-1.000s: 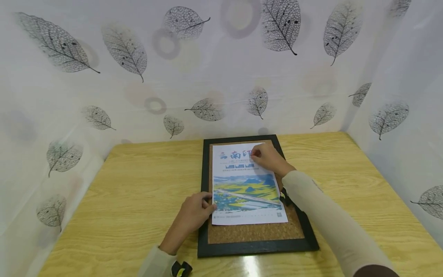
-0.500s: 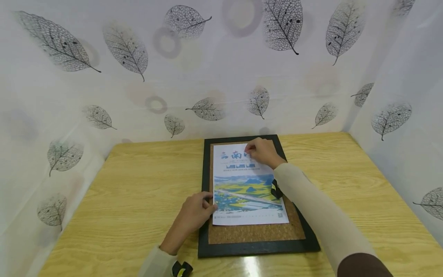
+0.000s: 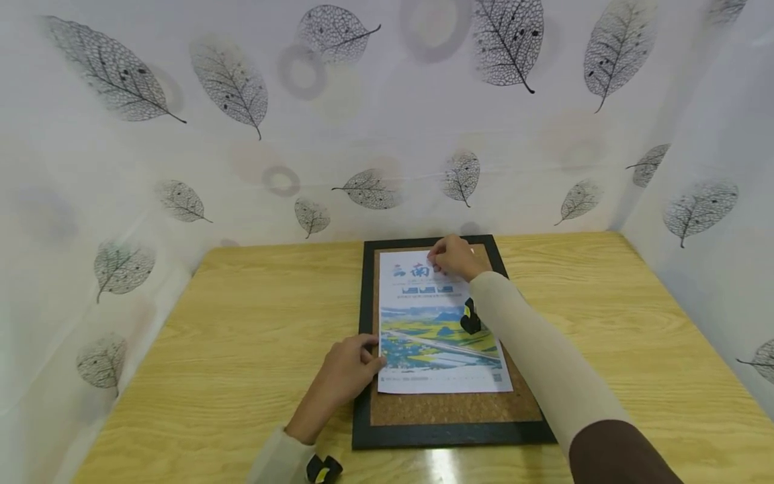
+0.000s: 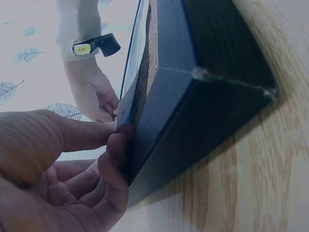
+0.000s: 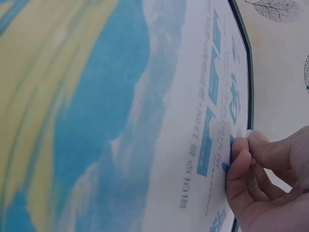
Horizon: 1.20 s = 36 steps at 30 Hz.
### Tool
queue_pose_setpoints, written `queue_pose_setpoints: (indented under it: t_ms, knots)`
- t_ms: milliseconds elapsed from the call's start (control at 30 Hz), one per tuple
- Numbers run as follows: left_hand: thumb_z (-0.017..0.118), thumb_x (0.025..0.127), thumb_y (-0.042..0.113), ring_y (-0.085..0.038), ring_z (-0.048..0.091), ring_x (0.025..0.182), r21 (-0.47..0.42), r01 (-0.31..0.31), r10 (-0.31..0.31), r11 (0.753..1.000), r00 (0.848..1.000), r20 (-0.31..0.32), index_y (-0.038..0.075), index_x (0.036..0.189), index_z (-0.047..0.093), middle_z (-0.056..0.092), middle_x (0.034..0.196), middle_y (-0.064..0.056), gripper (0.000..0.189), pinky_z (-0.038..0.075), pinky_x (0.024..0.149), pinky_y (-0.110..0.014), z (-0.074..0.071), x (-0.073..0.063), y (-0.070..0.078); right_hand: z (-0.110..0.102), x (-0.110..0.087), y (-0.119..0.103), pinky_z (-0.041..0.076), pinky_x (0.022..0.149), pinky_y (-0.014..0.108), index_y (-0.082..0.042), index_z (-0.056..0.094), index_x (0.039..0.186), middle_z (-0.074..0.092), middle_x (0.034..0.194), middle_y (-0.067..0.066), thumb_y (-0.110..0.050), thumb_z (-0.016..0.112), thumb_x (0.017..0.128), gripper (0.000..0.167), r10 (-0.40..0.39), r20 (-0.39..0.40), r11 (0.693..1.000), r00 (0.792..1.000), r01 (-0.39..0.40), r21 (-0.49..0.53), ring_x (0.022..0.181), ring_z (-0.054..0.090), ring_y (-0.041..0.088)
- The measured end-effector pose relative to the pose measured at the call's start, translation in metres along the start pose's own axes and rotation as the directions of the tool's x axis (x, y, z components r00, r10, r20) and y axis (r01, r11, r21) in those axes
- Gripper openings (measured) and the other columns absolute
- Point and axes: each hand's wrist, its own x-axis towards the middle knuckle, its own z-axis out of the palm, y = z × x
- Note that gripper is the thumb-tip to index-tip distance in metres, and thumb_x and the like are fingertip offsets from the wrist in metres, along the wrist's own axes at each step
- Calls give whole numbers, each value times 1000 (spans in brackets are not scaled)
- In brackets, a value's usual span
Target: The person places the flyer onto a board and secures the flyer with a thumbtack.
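Observation:
A printed poster (image 3: 423,373), blue and yellow with a landscape, lies on a cork board (image 3: 447,410) in a black frame (image 3: 447,437). My left hand (image 3: 347,370) pinches the poster's left edge low down; in the left wrist view the thumb (image 4: 87,133) lies over the paper edge beside the frame. At the poster's top, my right hand (image 3: 455,259) covers part of the blue title. Its thumb and forefinger pinch a small white thing (image 5: 249,133), of which only a tip shows in the right wrist view; I cannot tell its kind.
The framed board lies on a wood-grain table (image 3: 272,316) near its back edge. Behind and at the sides hangs a pale covering (image 3: 363,121) printed with leaves. Black straps (image 3: 324,469) sit on both wrists; the right forearm crosses the frame's right side.
My right hand has moved left along the poster's top, fingers still pinched. My left hand keeps its place at the left edge. The head view has shifted slightly.

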Motion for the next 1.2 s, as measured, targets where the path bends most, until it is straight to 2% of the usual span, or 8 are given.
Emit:
queue_pose_setpoints:
  t_ms: [233, 500, 967, 1200]
  knots:
    - [73, 94, 13, -11, 62, 65, -8, 9, -9, 1000, 1000, 1, -7, 131, 62, 71, 83, -4, 43, 49, 56, -31, 0, 0, 2, -2, 7, -3, 49, 68, 28, 3, 73, 108, 68, 83, 10, -7, 61, 99, 18, 69, 22, 997, 997, -70, 33, 73, 60, 18]
    - [72, 94, 13, -12, 61, 62, -14, 17, -17, 1000, 1000, 2, -8, 131, 61, 70, 81, -3, 44, 48, 54, -31, 1, 0, 4, -3, 13, -5, 46, 64, 26, 4, 74, 108, 65, 75, 7, -9, 65, 97, 19, 105, 38, 994, 994, -106, 1, 68, 58, 16]
    - [72, 94, 12, -11, 60, 63, -4, 11, -11, 1000, 1000, -4, -8, 131, 62, 69, 80, -2, 43, 48, 55, -31, 0, 0, 3, -3, 16, -3, 48, 66, 28, 3, 74, 109, 68, 77, 8, -11, 68, 97, 19, 126, 16, 991, 992, -126, 44, 67, 61, 16]
    - [73, 94, 13, -12, 60, 63, -3, 18, -18, 1000, 1000, -4, -7, 131, 62, 69, 80, -2, 43, 48, 56, -31, 1, 0, 2, 0, 17, 1, 48, 64, 28, 3, 75, 103, 67, 75, 8, -8, 69, 95, 15, 111, -20, 993, 994, -110, 38, 64, 60, 16]
